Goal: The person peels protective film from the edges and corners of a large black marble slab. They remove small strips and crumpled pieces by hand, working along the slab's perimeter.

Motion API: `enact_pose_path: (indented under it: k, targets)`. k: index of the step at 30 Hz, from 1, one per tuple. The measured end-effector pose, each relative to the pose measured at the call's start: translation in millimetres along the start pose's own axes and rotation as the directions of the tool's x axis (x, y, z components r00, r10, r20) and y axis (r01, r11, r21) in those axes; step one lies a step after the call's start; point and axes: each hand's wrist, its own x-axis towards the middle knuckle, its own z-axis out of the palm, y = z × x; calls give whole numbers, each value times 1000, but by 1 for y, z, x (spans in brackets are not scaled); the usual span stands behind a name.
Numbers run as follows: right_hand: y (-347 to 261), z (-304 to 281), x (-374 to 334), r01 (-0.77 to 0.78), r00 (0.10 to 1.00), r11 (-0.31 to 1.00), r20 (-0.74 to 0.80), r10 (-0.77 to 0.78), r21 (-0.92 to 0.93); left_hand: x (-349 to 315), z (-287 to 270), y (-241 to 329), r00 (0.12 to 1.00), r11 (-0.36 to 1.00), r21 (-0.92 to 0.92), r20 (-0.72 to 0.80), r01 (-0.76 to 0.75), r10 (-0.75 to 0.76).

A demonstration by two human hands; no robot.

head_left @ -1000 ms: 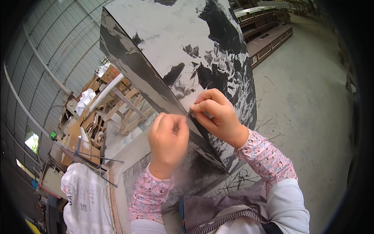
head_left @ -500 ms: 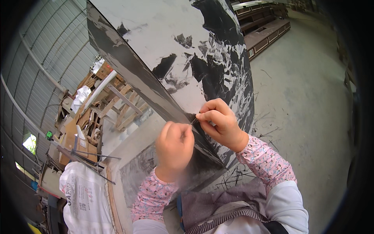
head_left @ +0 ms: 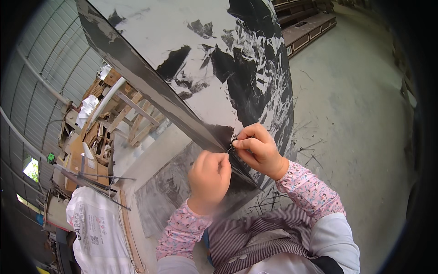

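Observation:
A large panel point(head_left: 200, 102) with a black, white and grey marble pattern stands tilted in front of me, its long grey-patterned side edge facing left. My right hand point(head_left: 260, 153) pinches a thin dark strand point(head_left: 230, 148) between thumb and forefinger, close against the panel's edge near its lower corner. Just below and to the left, my left hand point(head_left: 209, 178) is closed, thumb against forefinger, at the strand's other end. The fingertips of the two hands are a short gap apart. Left-hand fingers are slightly blurred, and part of the panel's edge is hidden behind both hands.
Thin dark scraps point(head_left: 315, 157) litter the concrete floor right of the panel. At left are a white sack point(head_left: 98, 228), a tripod-like stand point(head_left: 98, 176), a cardboard box point(head_left: 93, 169) and piled wooden pieces point(head_left: 123, 114). Brown cabinet units point(head_left: 310, 34) stand at the far right.
Both hands have moved slightly down along the panel's edge, still close together in a pinch. The panel and background have shifted left in the view.

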Motion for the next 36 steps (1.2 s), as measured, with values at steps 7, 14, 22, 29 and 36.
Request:
enact_pose_path:
  k: [7,14,22,29,36]
  targets:
    - [7,0,-27,12,999,1000,30,-12,-16,-23,13,-6,999,999,36,34,-20,19]
    - [13,-2,-49,13,997,1000,72,-12,-12,-43,29,-10,998,999,28,41,-43,41]
    - [22,-6,-82,16,990,999,137,-11,-33,-71,49,-13,997,998,49,61,-50,47]
    - [29,-7,-104,28,985,999,174,-22,-35,-96,67,-16,997,997,56,59,-44,41]
    - [34,-9,-123,20,975,998,221,-5,-64,-116,82,-22,998,999,28,65,-22,20]
